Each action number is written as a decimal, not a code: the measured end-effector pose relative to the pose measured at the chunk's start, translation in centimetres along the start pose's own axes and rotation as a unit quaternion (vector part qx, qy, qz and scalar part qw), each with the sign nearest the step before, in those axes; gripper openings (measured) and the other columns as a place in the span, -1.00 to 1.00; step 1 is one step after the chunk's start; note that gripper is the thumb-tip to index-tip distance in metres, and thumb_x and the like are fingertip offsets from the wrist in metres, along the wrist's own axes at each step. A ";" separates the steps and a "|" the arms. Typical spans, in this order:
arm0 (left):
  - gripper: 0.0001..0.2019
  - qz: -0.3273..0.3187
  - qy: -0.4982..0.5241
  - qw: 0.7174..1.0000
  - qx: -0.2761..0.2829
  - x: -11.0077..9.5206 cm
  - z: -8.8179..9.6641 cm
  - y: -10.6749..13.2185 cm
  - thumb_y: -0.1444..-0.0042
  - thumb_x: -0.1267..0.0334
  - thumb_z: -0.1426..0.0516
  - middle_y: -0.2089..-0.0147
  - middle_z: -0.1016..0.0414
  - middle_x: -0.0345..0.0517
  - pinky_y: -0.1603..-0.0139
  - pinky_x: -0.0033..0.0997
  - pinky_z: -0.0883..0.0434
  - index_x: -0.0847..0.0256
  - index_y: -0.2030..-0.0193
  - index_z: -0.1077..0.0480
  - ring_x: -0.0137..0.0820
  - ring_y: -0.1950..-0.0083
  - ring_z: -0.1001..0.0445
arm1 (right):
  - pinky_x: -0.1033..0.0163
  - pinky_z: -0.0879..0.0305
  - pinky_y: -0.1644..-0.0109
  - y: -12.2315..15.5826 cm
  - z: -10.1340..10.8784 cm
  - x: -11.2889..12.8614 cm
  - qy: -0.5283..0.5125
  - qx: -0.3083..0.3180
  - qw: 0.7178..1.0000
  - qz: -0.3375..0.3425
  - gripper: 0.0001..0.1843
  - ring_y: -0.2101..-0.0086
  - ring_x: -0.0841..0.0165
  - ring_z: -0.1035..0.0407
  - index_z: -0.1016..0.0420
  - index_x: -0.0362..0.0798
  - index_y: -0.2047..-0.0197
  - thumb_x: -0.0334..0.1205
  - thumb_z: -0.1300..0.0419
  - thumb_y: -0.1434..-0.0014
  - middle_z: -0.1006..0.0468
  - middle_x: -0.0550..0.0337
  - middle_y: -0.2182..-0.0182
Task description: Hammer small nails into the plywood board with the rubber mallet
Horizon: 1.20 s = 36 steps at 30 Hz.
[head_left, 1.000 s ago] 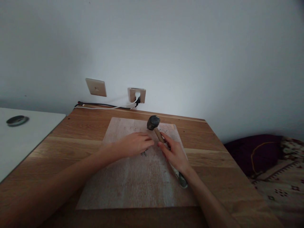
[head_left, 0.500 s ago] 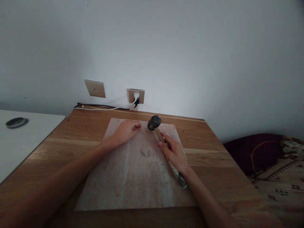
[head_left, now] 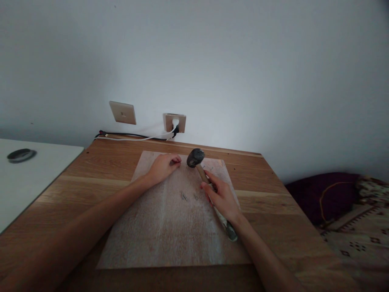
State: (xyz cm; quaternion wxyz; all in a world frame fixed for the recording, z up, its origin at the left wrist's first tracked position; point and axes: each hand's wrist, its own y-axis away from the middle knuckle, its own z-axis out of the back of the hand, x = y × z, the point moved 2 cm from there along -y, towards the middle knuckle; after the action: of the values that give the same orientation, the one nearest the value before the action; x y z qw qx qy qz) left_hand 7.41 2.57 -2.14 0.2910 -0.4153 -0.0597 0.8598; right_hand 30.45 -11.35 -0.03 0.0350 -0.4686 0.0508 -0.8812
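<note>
My right hand (head_left: pixel 221 198) is wrapped round the handle of a mallet (head_left: pixel 196 157) with a dark head and a pale, worn grip. The mallet's head hangs over the far part of a thin wooden board (head_left: pixel 146 239). Left of that head, my left hand (head_left: pixel 165 167) is close to the board with thumb and fingertips pinched together. What they hold, if anything, is too small to make out. Between my hands and nearer to me lie small metal nails or screws (head_left: pixel 184 196). Another small piece (head_left: pixel 196 197) lies just right of them.
The board rests on a wooden tabletop (head_left: pixel 273 227) against a white wall. A socket (head_left: pixel 180 123) with a white and a black cable (head_left: pixel 130 135) is behind it. At left is a white surface with a dark round object (head_left: pixel 21 155); patterned fabric (head_left: pixel 361 235) is at right.
The mallet and my right hand have shifted slightly left. The small piece beside the nails or screws lies a little farther right. My left hand has stayed nearly still.
</note>
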 end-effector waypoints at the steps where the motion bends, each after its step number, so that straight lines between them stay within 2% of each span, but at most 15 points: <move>1: -0.90 -0.002 -0.002 1.000 -0.002 0.0 0.0 0.0 -0.20 0.40 -0.26 0.22 -0.74 -0.14 -0.04 -0.24 -0.54 0.14 0.23 -0.60 -0.25 0.15 -0.69 | 0.20 -0.43 0.34 0.0 0.0 0.1 0.000 -0.002 1.000 0.003 -0.44 0.40 0.22 -0.52 -0.52 -0.04 -0.38 -0.08 -0.18 -0.39 -0.68 0.10 0.36; 9: -0.91 -0.006 0.002 1.000 0.000 0.1 -0.1 0.1 -0.20 0.40 -0.25 0.23 -0.73 -0.14 0.00 -0.27 -0.53 0.14 0.24 -0.59 -0.26 0.17 -0.67 | 0.17 -0.46 0.30 -0.1 -0.3 0.0 0.006 0.001 1.000 0.005 -0.43 0.36 0.19 -0.55 -0.52 -0.09 -0.38 -0.08 -0.17 -0.39 -0.70 0.05 0.32; 14: -0.87 -0.037 -0.052 0.998 0.016 -0.1 -0.2 0.0 -0.18 0.44 -0.25 0.19 -0.72 -0.10 -0.04 -0.25 -0.50 0.14 0.23 -0.60 -0.21 0.10 -0.65 | 0.18 -0.43 0.35 -0.1 -0.4 0.0 0.007 0.015 1.000 -0.013 -0.36 0.40 0.21 -0.52 -0.45 -0.17 -0.43 -0.06 -0.15 -0.39 -0.68 0.04 0.35; 17: -0.87 -0.031 -0.057 0.998 0.019 -0.1 -0.3 -0.1 -0.14 0.45 -0.27 0.19 -0.72 -0.08 -0.04 -0.23 -0.51 0.15 0.23 -0.60 -0.18 0.09 -0.65 | 0.20 -0.42 0.36 -0.2 -0.5 0.4 0.011 0.020 1.000 -0.012 -0.36 0.41 0.21 -0.51 -0.46 -0.17 -0.42 -0.05 -0.15 -0.38 -0.67 0.06 0.37; 20: -0.78 -0.010 -0.011 1.000 0.020 0.0 -0.4 -0.2 -0.12 0.48 -0.25 0.18 -0.74 -0.10 -0.03 -0.26 -0.54 0.16 0.12 -0.59 -0.21 0.10 -0.69 | 0.21 -0.42 0.36 -0.5 -0.8 1.0 0.011 0.027 1.000 -0.004 -0.38 0.42 0.23 -0.50 -0.47 -0.15 -0.42 -0.07 -0.14 -0.38 -0.66 0.09 0.38; 24: -0.61 0.010 0.031 0.999 0.019 0.1 -0.3 -0.1 -0.11 0.49 -0.23 0.13 -0.76 -0.09 -0.04 -0.26 -0.57 0.17 -0.09 -0.54 -0.22 0.08 -0.73 | 0.21 -0.41 0.37 -0.8 -1.4 1.7 0.014 0.032 0.999 0.001 -0.33 0.46 0.24 -0.48 -0.42 -0.23 -0.45 -0.06 -0.14 -0.38 -0.65 0.09 0.42; 27: -0.53 0.015 0.043 0.999 0.014 0.1 -0.3 0.0 -0.06 0.46 -0.25 0.07 -0.76 -0.06 -0.07 -0.22 -0.58 0.19 -0.16 -0.51 -0.18 0.05 -0.73 | 0.23 -0.38 0.40 -0.8 -1.7 1.9 0.018 0.044 0.999 0.004 -0.35 0.50 0.27 -0.45 -0.45 -0.23 -0.43 -0.09 -0.13 -0.38 -0.61 0.14 0.48; 33: -0.52 0.028 0.069 0.997 0.025 0.1 -0.4 0.0 -0.08 0.48 -0.22 0.10 -0.74 -0.04 -0.09 -0.18 -0.58 0.20 -0.18 -0.46 -0.19 0.04 -0.72 | 0.26 -0.35 0.41 -0.6 -1.4 2.2 0.028 0.026 0.999 0.022 -0.40 0.50 0.28 -0.43 -0.48 -0.13 -0.41 -0.10 -0.16 -0.39 -0.59 0.19 0.50; 36: -0.64 0.009 -0.007 1.000 -0.014 -0.6 0.3 0.6 -0.04 0.45 -0.28 0.04 -0.68 0.03 -0.11 -0.12 -0.56 0.21 -0.02 -0.48 -0.11 -0.02 -0.66 | 0.25 -0.35 0.41 -0.6 -1.1 2.3 0.034 0.041 0.998 0.017 -0.40 0.50 0.28 -0.43 -0.50 -0.12 -0.40 -0.08 -0.18 -0.37 -0.61 0.19 0.49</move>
State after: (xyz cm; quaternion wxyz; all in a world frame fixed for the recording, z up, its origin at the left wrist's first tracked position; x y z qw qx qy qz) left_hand 7.17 1.77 -1.74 0.2775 -0.4141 -0.0699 0.8641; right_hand 28.25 -10.92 1.34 0.0678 -0.4355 0.0239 -0.8973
